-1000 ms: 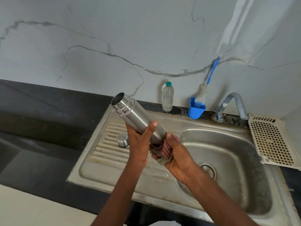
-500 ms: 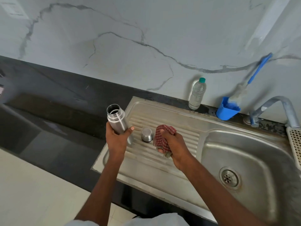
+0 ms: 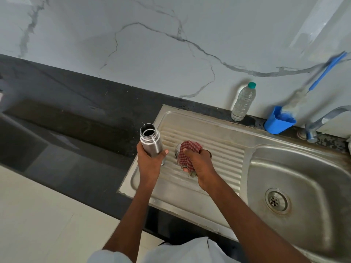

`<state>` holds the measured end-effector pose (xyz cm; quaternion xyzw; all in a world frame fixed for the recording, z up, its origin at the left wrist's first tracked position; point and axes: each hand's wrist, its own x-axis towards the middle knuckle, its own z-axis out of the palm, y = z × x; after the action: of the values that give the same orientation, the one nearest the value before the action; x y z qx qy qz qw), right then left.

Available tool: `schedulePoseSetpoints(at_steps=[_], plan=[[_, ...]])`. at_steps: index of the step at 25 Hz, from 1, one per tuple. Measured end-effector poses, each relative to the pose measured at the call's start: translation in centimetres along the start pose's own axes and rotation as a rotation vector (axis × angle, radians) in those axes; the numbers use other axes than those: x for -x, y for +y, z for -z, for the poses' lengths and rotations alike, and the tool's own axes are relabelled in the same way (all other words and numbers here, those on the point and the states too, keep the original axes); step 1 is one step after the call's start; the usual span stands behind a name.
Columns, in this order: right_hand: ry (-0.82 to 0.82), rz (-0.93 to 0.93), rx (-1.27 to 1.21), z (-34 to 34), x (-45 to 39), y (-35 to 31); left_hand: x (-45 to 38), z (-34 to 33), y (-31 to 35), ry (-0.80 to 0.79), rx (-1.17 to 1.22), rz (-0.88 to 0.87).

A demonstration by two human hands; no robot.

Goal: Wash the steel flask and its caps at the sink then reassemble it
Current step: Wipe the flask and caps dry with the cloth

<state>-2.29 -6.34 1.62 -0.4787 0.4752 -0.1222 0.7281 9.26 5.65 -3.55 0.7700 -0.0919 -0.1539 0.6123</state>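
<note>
The steel flask [image 3: 151, 141] stands upright on the left end of the ribbed drainboard [image 3: 224, 158], its mouth open and uncapped. My left hand [image 3: 151, 162] grips its lower body. My right hand [image 3: 199, 162] holds a red checked cloth [image 3: 187, 151] bunched in its fingers, pressed down over a steel cap [image 3: 178, 149] on the drainboard. Only the cap's left edge shows beside the cloth.
The sink basin [image 3: 296, 179] with its drain lies to the right. At the back stand a clear water bottle [image 3: 243, 102], a blue holder [image 3: 279, 120] with a blue-handled brush [image 3: 322, 73], and the tap [image 3: 322, 120]. A dark counter [image 3: 76, 118] runs to the left.
The flask went from tilted over the sink to upright on the drainboard's left end. My right hand left the flask's base and carried the cloth onto the cap.
</note>
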Motion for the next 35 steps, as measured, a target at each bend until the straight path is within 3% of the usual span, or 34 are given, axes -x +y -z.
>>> schedulePoseSetpoints(at_steps=[3,6,9,13,18,20,23,26,28,31,33,35], plan=[[0.013,0.021,-0.014,0.7,0.9,0.4,1.0,0.5,0.6,0.009,-0.028,0.076],[0.062,0.093,-0.006,2.5,1.9,1.0,6.4,1.6,0.4,0.191,-0.114,0.119],[0.106,0.183,-0.001,4.6,2.4,1.6,10.6,0.5,0.3,-0.016,-0.189,-0.057],[0.165,0.258,0.025,7.4,2.6,0.9,5.8,-5.5,1.7,-0.227,-0.504,-0.329],[0.210,0.289,0.014,10.3,2.6,-0.1,-1.1,-10.1,-1.2,-0.354,-1.209,-0.323],[0.217,0.302,0.022,11.6,2.8,-0.2,-1.4,-10.5,-1.1,-0.367,-1.298,-0.307],[0.241,0.314,0.037,13.9,2.9,-0.1,-0.8,-11.0,1.6,-0.264,-1.117,-0.291],[0.284,0.324,0.003,15.9,3.1,-0.3,1.8,-12.0,6.3,-0.100,-0.675,-0.275],[0.327,0.345,-0.022,17.9,3.5,-0.8,4.3,-13.6,10.2,-0.158,-0.302,-0.205],[0.412,0.381,-0.035,21.4,4.0,-1.3,8.5,-17.0,13.0,-0.424,0.267,-0.055],[0.484,0.363,-0.032,23.7,4.1,-1.2,10.8,-19.8,10.8,-0.502,0.102,0.057],[0.537,0.316,-0.041,25.5,4.3,-0.8,12.7,-21.7,7.6,-0.514,-0.054,0.339]])
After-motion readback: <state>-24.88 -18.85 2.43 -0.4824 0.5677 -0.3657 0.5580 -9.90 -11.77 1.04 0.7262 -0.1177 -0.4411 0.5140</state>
